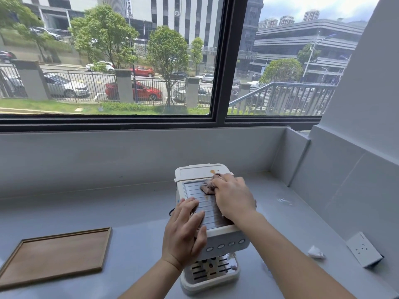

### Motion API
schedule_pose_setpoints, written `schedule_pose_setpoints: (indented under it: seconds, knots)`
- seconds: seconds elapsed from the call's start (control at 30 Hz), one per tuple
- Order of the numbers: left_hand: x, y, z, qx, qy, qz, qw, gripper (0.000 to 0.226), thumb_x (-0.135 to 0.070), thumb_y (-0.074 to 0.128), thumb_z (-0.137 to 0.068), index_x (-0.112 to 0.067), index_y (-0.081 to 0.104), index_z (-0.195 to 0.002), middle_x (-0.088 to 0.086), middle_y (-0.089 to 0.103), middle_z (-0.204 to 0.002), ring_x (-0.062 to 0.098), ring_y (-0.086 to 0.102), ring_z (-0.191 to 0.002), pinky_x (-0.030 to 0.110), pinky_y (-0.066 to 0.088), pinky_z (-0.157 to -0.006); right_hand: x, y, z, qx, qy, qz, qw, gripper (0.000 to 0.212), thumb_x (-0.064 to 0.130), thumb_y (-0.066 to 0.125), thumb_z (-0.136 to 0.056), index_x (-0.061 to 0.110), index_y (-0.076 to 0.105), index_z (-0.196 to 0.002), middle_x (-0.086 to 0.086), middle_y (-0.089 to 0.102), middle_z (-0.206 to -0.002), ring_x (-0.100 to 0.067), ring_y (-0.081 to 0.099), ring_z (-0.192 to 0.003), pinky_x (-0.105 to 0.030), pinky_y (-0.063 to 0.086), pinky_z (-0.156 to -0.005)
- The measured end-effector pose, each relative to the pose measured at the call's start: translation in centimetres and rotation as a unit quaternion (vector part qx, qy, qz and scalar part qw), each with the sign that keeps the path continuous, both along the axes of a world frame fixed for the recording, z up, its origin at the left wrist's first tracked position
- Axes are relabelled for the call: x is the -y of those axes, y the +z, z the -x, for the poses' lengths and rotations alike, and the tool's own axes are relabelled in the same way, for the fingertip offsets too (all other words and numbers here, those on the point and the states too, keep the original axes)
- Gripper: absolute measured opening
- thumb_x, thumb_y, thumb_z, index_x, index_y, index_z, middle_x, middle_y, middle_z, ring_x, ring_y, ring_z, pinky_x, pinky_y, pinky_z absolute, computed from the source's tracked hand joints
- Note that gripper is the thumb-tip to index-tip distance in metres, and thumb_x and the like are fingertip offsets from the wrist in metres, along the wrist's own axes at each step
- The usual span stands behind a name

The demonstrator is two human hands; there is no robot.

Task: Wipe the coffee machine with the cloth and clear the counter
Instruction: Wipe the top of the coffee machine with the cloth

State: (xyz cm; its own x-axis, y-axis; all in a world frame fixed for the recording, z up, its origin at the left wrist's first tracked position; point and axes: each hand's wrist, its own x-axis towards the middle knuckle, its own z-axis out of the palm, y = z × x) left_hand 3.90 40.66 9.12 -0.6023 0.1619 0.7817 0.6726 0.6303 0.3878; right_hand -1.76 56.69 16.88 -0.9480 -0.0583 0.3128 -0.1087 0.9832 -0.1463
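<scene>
A white coffee machine [195, 172] stands on the grey counter [133, 210], with a ribbed metal top plate and a row of oval buttons on its front. A brown stain marks its white rear lid. My right hand [232, 196] presses a crumpled grey-brown cloth [207, 186] onto the far part of the top plate, its fingers curled over the cloth. My left hand [185, 231] lies flat on the machine's near left corner, fingers straight.
A shallow wooden tray [54, 255] lies on the counter to the left. A crumpled white scrap [315, 252] and a white socket box [363, 249] sit at the right. Another small scrap [284, 200] lies further back. A wall closes the right side, a window ledge the back.
</scene>
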Motion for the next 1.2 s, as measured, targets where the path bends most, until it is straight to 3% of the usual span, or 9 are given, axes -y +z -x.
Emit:
schedule_pose_setpoints:
  seconds: [0.3,0.47,0.67,0.8,0.87,0.93,1.0,1.1,1.2]
  knots:
    - [-0.1,-0.2,-0.4,0.018,-0.012,-0.033,0.999,0.022,-0.021,0.048,-0.085,-0.01,0.06,-0.1,0.012,0.057,-0.127,0.029,0.05,-0.126,0.049,0.04,-0.109,-0.5,-0.6,-2.4,0.024,0.134,0.035,0.99,0.035,0.035,0.044,-0.102,0.043,0.053,-0.135,0.014,0.044,-0.15,-0.021,0.039,-0.133,-0.031,0.03,-0.113]
    - [0.2,-0.3,-0.5,0.033,-0.013,-0.028,0.999,0.02,-0.027,0.047,-0.088,-0.016,0.053,-0.103,0.009,0.054,-0.127,0.026,0.046,-0.129,0.042,0.043,-0.102,-0.9,0.5,-1.5,0.021,0.057,0.051,0.997,0.035,0.028,0.041,-0.101,0.039,0.057,-0.131,0.014,0.047,-0.146,-0.022,0.039,-0.13,-0.031,0.033,-0.11]
    - [0.0,-0.4,-0.8,0.051,-0.011,-0.049,0.997,0.021,-0.029,0.046,-0.09,-0.017,0.054,-0.105,0.007,0.051,-0.133,0.023,0.044,-0.134,0.039,0.045,-0.102,-1.5,-0.5,-3.0,0.017,0.152,0.073,0.986,0.039,0.051,0.048,-0.093,0.045,0.057,-0.13,0.021,0.052,-0.141,-0.013,0.042,-0.132,-0.032,0.034,-0.112]
    - [0.0,-0.5,-0.9,0.057,0.001,-0.045,0.997,0.022,-0.03,0.045,-0.089,-0.019,0.053,-0.106,0.005,0.05,-0.132,0.017,0.041,-0.137,0.038,0.046,-0.101,-2.0,0.8,-0.5,0.013,0.066,0.076,0.995,0.027,0.034,0.056,-0.095,0.037,0.068,-0.119,0.008,0.063,-0.129,-0.026,0.05,-0.117,-0.036,0.038,-0.104]
    - [0.1,-0.4,-0.9,0.058,0.002,-0.044,0.997,0.021,-0.03,0.044,-0.089,-0.02,0.053,-0.105,0.003,0.05,-0.132,0.017,0.041,-0.137,0.038,0.047,-0.1,-1.2,1.8,0.1,-0.007,0.061,0.156,0.986,0.024,0.026,0.059,-0.093,0.038,0.071,-0.11,0.006,0.07,-0.114,-0.024,0.06,-0.106,-0.038,0.046,-0.094]
    - [0.2,-0.4,-0.9,0.059,-0.001,-0.043,0.997,0.021,-0.03,0.044,-0.089,-0.02,0.053,-0.105,0.003,0.05,-0.131,0.018,0.043,-0.137,0.038,0.048,-0.099,-0.7,2.7,-0.1,-0.023,0.089,0.384,0.919,0.025,0.021,0.062,-0.094,0.043,0.071,-0.102,0.011,0.074,-0.101,-0.011,0.068,-0.098,-0.032,0.051,-0.087]
    - [0.1,-0.4,-0.8,0.053,-0.002,-0.039,0.998,0.02,-0.03,0.044,-0.088,-0.02,0.052,-0.104,0.003,0.05,-0.129,0.019,0.044,-0.135,0.038,0.047,-0.098,-0.6,2.7,-0.8,-0.026,0.11,0.475,0.873,0.032,0.021,0.06,-0.098,0.044,0.064,-0.119,0.011,0.071,-0.112,-0.008,0.066,-0.105,-0.032,0.053,-0.091]
    - [0.3,-0.4,-0.6,0.044,-0.005,-0.03,0.999,0.022,-0.033,0.044,-0.09,-0.019,0.052,-0.105,0.004,0.051,-0.128,0.018,0.043,-0.134,0.036,0.045,-0.099,-1.8,1.1,-2.7,-0.013,0.093,0.211,0.973,0.034,0.035,0.06,-0.093,0.05,0.057,-0.124,0.011,0.06,-0.113,-0.013,0.059,-0.103,-0.035,0.05,-0.087]
    - [0.3,-0.7,-0.5,0.037,-0.011,-0.036,0.999,0.029,-0.041,0.037,-0.096,-0.019,0.052,-0.106,0.005,0.051,-0.128,0.019,0.044,-0.133,0.035,0.044,-0.099,-2.7,-0.3,-4.9,-0.036,0.125,0.119,0.984,0.031,0.048,0.063,-0.086,0.039,0.069,-0.114,0.014,0.061,-0.12,-0.016,0.053,-0.112,-0.034,0.045,-0.099]
